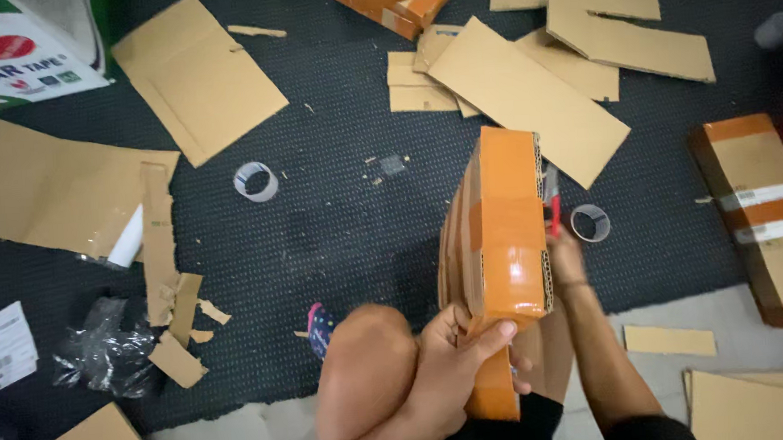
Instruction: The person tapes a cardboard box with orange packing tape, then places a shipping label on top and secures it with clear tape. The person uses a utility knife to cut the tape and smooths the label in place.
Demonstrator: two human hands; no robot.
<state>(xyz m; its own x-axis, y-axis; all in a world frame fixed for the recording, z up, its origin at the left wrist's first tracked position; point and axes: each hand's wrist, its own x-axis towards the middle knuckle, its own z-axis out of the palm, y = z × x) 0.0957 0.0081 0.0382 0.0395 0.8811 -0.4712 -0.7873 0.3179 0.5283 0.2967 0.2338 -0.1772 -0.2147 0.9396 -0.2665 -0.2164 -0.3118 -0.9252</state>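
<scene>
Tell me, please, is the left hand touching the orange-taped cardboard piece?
Touching: the head view shows the left hand wrapped around the orange-taped cardboard piece, thumb pressed on its lower edge.

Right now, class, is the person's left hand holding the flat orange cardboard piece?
Yes, the left hand grips the lower end of the orange cardboard piece, thumb pressed against its face.

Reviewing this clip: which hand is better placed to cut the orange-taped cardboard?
Probably the right hand: it already holds the red-handled cutter against the cardboard piece, while the left hand steadies its lower end.
</scene>
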